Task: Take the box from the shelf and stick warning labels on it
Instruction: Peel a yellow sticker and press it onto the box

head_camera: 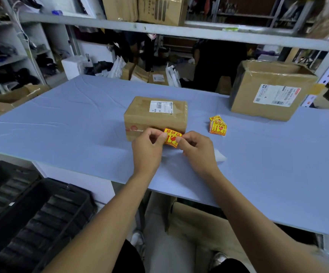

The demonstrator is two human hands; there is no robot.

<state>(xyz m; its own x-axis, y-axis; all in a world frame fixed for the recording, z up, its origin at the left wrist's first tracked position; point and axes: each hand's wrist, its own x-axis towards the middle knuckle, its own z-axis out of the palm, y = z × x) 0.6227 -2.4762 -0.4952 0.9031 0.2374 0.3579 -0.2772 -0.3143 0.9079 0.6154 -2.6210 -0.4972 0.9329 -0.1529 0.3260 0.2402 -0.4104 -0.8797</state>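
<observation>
With the box [155,115] already down on the blue table [61,119], the left hand [148,148] and right hand [197,148] pinch a warning label [172,137] at its near face; none visibly stuck yet; spare labels [217,126] wait right.

Your warning label [172,137] is yellow with red print and a red border, matching the label stack [217,126]. The small box [155,115] is brown cardboard with a white barcode sticker; the surface [71,119] is pale blue.
</observation>
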